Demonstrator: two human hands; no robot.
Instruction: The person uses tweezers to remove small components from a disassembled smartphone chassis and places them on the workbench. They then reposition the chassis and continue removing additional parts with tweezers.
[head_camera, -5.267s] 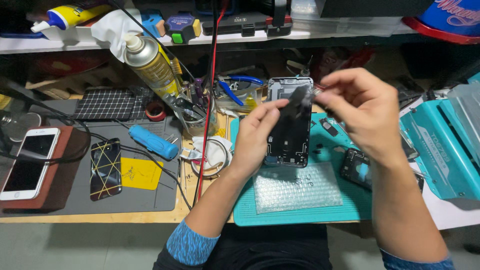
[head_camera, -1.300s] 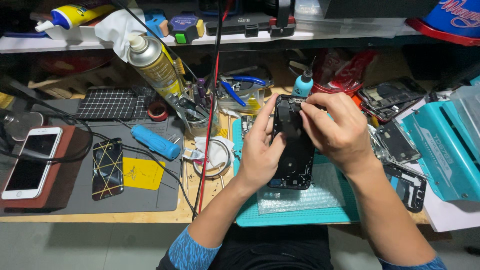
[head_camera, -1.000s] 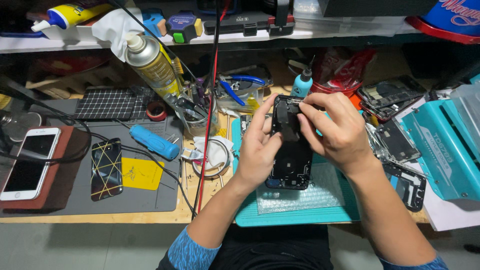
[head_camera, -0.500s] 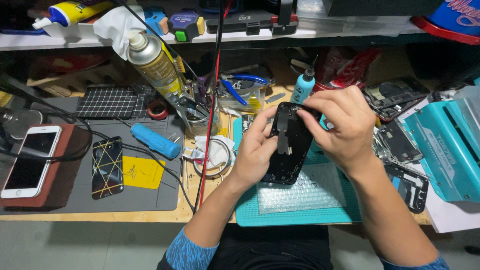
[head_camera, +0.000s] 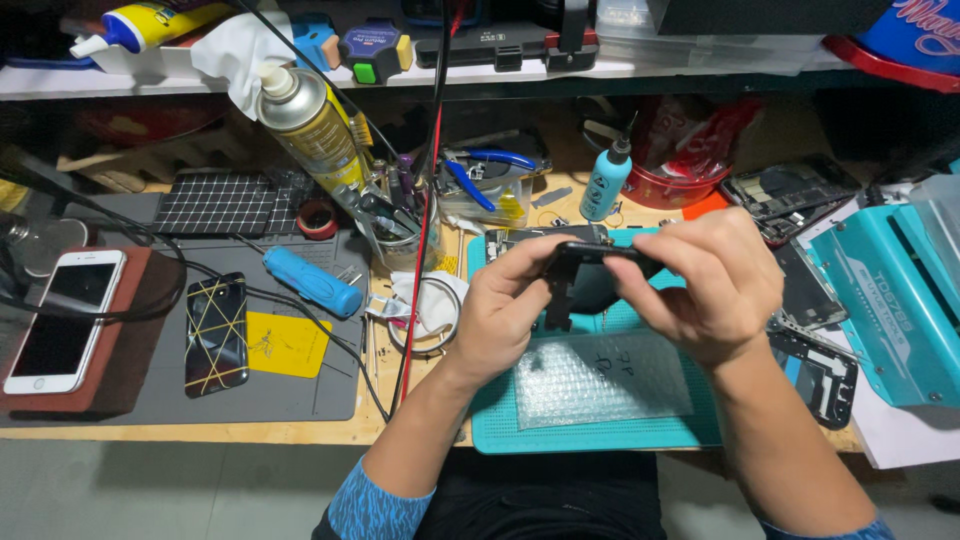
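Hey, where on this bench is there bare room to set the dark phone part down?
Best patch: the grey mat right of the yellow sticker, short of the red cable. The bubble wrap on the teal mat is also bare. It is crowded behind, around the spray can, and right of the right hand, where phone frames lie.

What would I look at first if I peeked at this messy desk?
Probably the two bare hands in the middle, the left hand and the right hand, holding a black opened phone body tipped up above a teal work mat. Next, the tall gold spray can leaning at the back left. Then the white smartphone lying on a brown block at the far left.
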